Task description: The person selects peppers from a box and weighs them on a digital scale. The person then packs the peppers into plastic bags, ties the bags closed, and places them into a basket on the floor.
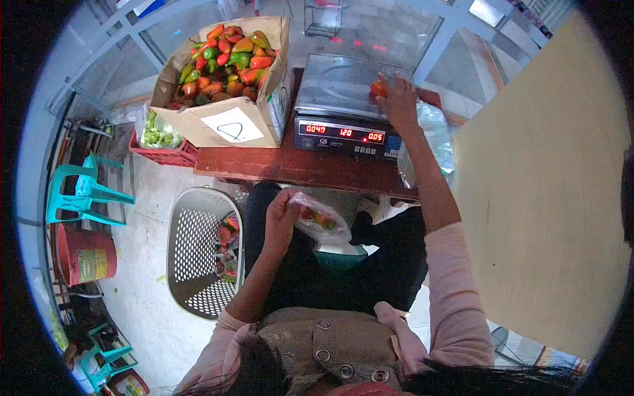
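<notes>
My left hand (281, 214) is closed on the top of a clear plastic bag (338, 231) with red, orange and green peppers inside, held above my lap. My right hand (400, 104) reaches over the right side of a digital scale (330, 82), its fingers around a red-orange pepper (378, 90) at the metal pan. Red digits glow on the scale's display (343, 132), reading about 0.040, 1.20 and 0.05.
An open cardboard box (218, 122) heaped with peppers stands left of the scale on a reddish wooden table (297, 168). Clear plastic bags (432, 142) lie at the right. Below left, a grey basket (191, 251) holds bagged peppers. A wooden board (541, 171) fills the right.
</notes>
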Action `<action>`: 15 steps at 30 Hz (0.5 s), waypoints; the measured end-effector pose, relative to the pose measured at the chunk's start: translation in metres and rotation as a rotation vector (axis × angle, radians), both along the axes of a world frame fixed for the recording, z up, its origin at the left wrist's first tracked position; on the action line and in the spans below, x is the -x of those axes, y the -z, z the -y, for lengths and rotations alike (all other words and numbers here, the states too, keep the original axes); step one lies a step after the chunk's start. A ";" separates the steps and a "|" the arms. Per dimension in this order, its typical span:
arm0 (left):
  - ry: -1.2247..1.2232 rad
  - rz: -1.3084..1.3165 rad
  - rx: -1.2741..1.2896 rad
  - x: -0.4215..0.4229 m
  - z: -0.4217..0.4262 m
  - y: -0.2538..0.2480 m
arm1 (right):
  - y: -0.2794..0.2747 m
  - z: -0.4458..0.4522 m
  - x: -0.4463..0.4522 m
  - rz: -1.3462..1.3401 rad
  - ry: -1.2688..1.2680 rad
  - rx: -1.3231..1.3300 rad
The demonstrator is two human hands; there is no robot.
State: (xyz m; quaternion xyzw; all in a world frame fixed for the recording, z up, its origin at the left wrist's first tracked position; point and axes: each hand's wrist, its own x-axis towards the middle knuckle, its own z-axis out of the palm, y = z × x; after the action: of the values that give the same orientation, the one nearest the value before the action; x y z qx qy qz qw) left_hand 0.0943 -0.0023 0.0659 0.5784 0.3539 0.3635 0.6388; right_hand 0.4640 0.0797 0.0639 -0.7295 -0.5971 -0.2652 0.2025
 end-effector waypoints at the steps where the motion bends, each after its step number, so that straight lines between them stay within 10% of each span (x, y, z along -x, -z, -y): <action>1: 0.006 0.003 0.036 0.000 0.001 -0.001 | 0.004 -0.007 -0.004 -0.069 -0.012 0.066; 9: 0.026 0.031 0.138 -0.005 0.008 0.002 | 0.030 -0.034 -0.013 -0.266 -0.058 0.054; 15: -0.032 0.005 0.157 -0.017 0.009 -0.009 | -0.020 0.058 0.064 -1.175 -0.346 -0.107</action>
State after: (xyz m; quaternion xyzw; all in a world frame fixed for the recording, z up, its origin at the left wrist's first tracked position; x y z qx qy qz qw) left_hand 0.1108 -0.0108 0.0749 0.5199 0.3889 0.3466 0.6770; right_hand 0.4002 0.0220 0.0842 -0.6350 -0.4813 0.1886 0.5741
